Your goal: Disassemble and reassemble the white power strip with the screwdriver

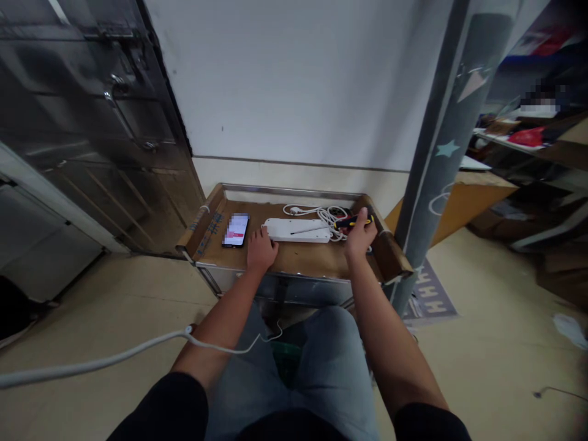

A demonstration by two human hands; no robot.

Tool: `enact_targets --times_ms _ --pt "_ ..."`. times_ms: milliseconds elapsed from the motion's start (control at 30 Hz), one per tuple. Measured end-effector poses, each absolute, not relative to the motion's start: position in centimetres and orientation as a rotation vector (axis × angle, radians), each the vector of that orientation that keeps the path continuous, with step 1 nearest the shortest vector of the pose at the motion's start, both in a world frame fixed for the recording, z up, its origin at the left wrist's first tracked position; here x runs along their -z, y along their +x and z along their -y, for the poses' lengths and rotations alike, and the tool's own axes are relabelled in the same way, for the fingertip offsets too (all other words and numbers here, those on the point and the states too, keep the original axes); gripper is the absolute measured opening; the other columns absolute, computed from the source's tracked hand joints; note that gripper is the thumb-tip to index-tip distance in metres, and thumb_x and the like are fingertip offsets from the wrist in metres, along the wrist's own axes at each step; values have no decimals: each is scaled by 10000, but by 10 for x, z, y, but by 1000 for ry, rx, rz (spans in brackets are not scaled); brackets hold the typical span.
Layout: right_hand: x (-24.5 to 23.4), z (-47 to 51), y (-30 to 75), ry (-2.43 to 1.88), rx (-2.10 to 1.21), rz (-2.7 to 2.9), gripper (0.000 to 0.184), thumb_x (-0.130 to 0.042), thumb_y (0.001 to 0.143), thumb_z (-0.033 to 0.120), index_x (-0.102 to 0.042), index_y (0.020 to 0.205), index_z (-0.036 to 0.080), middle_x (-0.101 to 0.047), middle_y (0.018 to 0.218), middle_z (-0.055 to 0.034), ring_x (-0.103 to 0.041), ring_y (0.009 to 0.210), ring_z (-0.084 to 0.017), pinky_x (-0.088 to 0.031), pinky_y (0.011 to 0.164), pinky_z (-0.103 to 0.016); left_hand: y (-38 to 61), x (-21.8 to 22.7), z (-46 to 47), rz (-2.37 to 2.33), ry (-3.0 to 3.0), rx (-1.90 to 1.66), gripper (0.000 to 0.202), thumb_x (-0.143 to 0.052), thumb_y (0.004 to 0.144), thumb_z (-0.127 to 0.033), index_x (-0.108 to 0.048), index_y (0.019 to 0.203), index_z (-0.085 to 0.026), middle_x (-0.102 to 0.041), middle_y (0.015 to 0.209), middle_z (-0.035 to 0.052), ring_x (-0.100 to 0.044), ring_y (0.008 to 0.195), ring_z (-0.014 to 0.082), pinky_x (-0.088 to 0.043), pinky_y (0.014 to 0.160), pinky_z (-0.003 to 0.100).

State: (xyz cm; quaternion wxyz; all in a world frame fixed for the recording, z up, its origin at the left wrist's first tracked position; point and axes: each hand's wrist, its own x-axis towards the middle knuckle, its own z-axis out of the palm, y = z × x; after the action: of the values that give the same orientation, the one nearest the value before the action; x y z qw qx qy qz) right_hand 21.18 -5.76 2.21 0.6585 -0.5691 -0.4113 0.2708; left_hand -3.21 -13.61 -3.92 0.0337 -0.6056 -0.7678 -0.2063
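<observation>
A white power strip point(297, 230) lies on a low cardboard-lined tray table point(294, 260), its white cord point(321, 213) coiled behind it. My left hand point(261, 250) rests on the table with its fingers against the strip's left end. My right hand point(359, 234) is closed round the black-and-yellow handle of a screwdriver point(342, 224), whose thin shaft points left across the top of the strip. A phone point(236, 230) with a lit screen lies to the left of the strip.
A dark metal door point(92, 122) stands at the left. A rolled grey mat point(441, 159) leans upright just right of the table. Cluttered shelves point(528, 141) fill the right. A white cable point(114, 355) crosses my lap. The white wall point(294, 79) is behind.
</observation>
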Motion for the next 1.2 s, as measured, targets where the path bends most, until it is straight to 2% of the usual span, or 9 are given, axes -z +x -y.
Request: enact_targets --times_ms 100,167,300,367,500,667,867,1033,1200 --pt "-49 59 209 -1315 -471 1207 588 -424 1055 682 -527 840 144 -536 711 -6 -497 637 -79 -444 632 -221 -32 38 137 2370 -1864 639 526 -538 964 -287 -490 1453 -99 -642 1384 204 -572 1304 343 -457 1100 439" --pt "-72 59 202 -1303 -391 1435 586 -427 1034 709 -547 877 157 -563 730 -23 -505 668 -105 -447 669 -243 -31 36 137 2373 -1867 643 536 -541 963 -290 -484 1460 -98 -640 1385 208 -576 1302 346 -457 1102 445" --pt "-123 60 175 -1239 -237 1923 467 -563 1015 603 -602 1183 169 -686 959 -83 -585 832 -158 -461 821 -278 -32 35 137 2381 -1866 642 539 -549 953 -285 -496 1448 -78 -634 1394 218 -573 1319 353 -448 1131 454" --pt "-147 60 159 -1190 -177 2171 465 -618 1003 522 -570 1322 187 -704 1029 -95 -597 863 -183 -437 816 -286 -32 35 137 2380 -1866 637 564 -548 953 -289 -485 1467 -65 -630 1407 221 -564 1339 356 -440 1150 454" --pt "-184 55 133 -1051 -81 2569 303 -635 1008 412 -630 1203 180 -702 1192 -118 -583 934 -187 -374 819 -272 -34 37 135 2364 -1875 629 590 -538 958 -298 -469 1492 -56 -621 1425 229 -559 1353 362 -450 1145 458" --pt "-202 42 122 -982 -45 2793 241 -604 1031 369 -633 1158 167 -710 1113 -100 -545 871 -155 -328 776 -261 -34 39 135 2348 -1879 631 589 -537 961 -301 -467 1494 -61 -617 1432 235 -562 1355 362 -454 1142 464" --pt "-200 40 130 -1008 42 2803 297 -513 1075 411 -595 1211 160 -699 1186 -113 -585 961 -170 -381 820 -275 -33 39 135 2336 -1877 646 566 -539 956 -297 -485 1472 -71 -618 1437 230 -571 1327 373 -452 1134 470" --pt "-208 48 128 -1183 162 2839 458 -483 1057 524 -598 1294 149 -689 1185 -180 -642 1032 -269 -469 879 -362 -33 38 136 2340 -1879 644 565 -546 964 -306 -481 1474 -71 -623 1422 235 -570 1345 363 -441 1148 461" --pt "-225 56 115 -1313 220 2939 571 -617 962 415 -534 1450 130 -670 1245 -215 -654 1107 -312 -521 954 -441 -33 37 135 2349 -1875 644 553 -549 960 -297 -491 1462 -72 -626 1414 231 -574 1334 367 -452 1137 469"
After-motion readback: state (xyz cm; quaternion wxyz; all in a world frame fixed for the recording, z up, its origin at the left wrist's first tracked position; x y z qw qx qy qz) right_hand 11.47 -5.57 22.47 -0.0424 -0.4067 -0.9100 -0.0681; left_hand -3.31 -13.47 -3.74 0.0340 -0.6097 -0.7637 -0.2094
